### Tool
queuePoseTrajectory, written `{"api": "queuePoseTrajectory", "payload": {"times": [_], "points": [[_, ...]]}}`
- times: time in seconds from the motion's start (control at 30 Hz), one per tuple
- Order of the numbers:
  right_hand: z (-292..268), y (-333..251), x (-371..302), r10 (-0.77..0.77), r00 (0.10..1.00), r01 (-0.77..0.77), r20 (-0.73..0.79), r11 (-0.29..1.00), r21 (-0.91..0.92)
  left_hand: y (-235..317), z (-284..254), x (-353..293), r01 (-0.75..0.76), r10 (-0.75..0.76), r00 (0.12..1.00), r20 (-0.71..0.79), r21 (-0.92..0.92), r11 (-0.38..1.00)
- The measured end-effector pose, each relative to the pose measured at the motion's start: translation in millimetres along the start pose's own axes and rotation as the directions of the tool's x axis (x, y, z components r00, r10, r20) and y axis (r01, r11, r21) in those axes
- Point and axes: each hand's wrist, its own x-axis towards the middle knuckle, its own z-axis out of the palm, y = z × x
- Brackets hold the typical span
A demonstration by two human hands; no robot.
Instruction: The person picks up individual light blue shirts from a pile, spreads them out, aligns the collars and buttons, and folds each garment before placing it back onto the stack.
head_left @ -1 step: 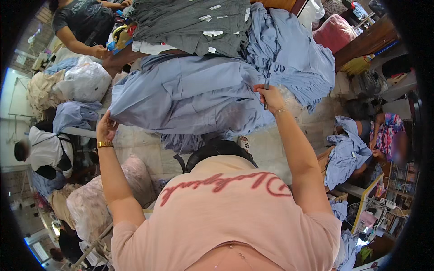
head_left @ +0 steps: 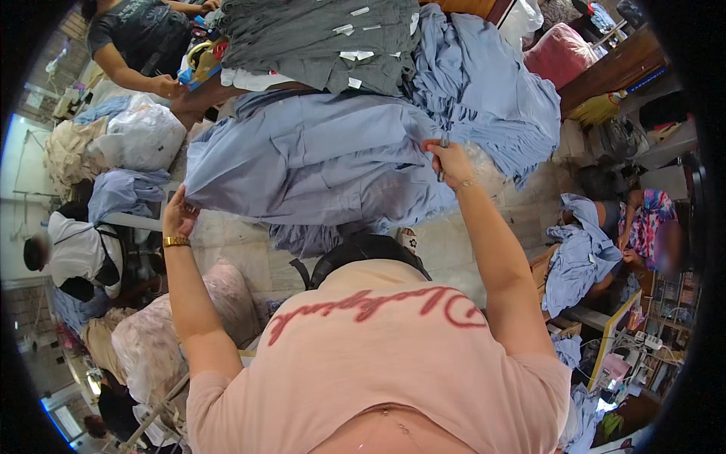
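A light blue garment (head_left: 318,151) is stretched out in front of me, its back part lying against the table and its near edge hanging over the floor. At its left corner, the closed fingers of my left hand (head_left: 180,216) pinch the cloth. My right hand (head_left: 454,165) is closed at the garment's right end, thumb and forefinger at the fabric. It also holds a slim grey metal tool (head_left: 443,142), perhaps thread snips, mostly covered by the fingers. Beyond the garment lies a stack of dark grey clothes (head_left: 310,45) with white labels. Gathered blue garments (head_left: 484,91) hang at the right.
A person in a dark shirt (head_left: 140,38) stands at the far left, near a tape roll (head_left: 200,57). Stuffed white bags (head_left: 144,136) and a large patterned bundle (head_left: 181,333) line the left. On the right, a seated person (head_left: 646,219) handles blue cloth (head_left: 586,257).
The metal tool in my right hand has tilted and shifted slightly left. My left hand and the garment look almost the same.
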Motion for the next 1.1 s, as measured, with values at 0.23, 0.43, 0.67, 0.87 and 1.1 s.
{"api": "queuePoseTrajectory", "payload": {"times": [0.23,0.43,0.67,0.87,1.1], "points": [[65,-37,60,0.286,0.951,-0.298,-0.121,0.949,-0.102,10,8,4,0.164,-0.205,0.97,0.133,0.272,0.948],[26,-65,56,0.01,0.997,0.026,-0.073,0.878,0.479,143,109,-51,-0.453,0.442,0.884,0.151,0.05,0.89],[-71,-262,-42,-0.32,0.94,0.32,-0.114,0.719,0.617,267,169,-131,-0.855,0.84,0.496,0.219,-0.046,0.517],[-112,-311,-111,-0.485,0.826,0.56,-0.285,0.758,0.334,255,164,-156,-0.797,0.802,0.587,0.114,-0.096,0.597],[-102,-329,-95,-0.408,0.883,0.467,-0.23,0.8,0.375,294,89,-68,-0.81,0.737,0.487,0.469,-0.074,0.582]]}}
